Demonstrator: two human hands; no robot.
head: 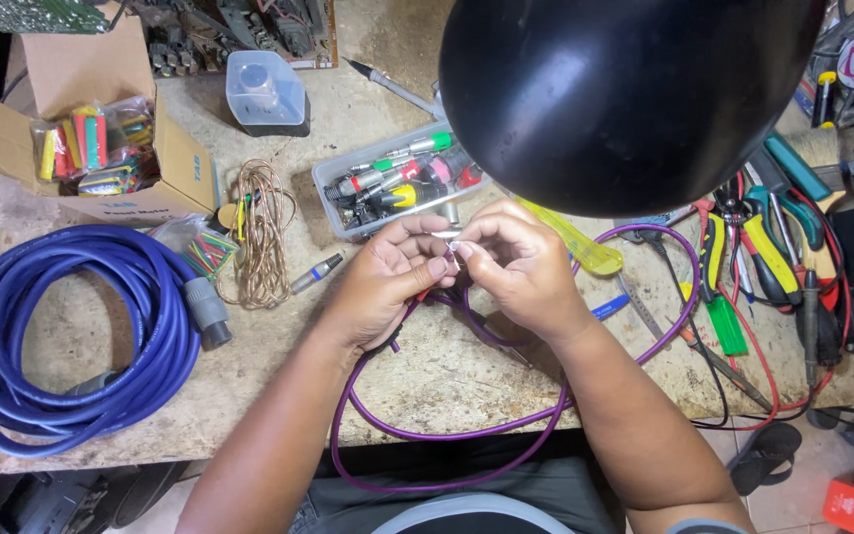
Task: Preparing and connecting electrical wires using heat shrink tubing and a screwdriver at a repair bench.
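Purple cable [467, 430] end pinched between left hand [387, 282], right hand [521, 267].

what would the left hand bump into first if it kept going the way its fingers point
The left hand points right, toward the right hand. It would likely meet those fingers at once, since both already pinch the purple cable end.

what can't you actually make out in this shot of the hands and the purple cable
Head view only:
- End of the purple cable: covered by the fingers of the left hand and right hand; only a small metal bit shows, too small to identify.
- Bench behind the hands: blocked by the black lamp shade.
- Tray of tools: its right part is hidden by the lamp shade.
- Blue cable coil: cut by the left edge.
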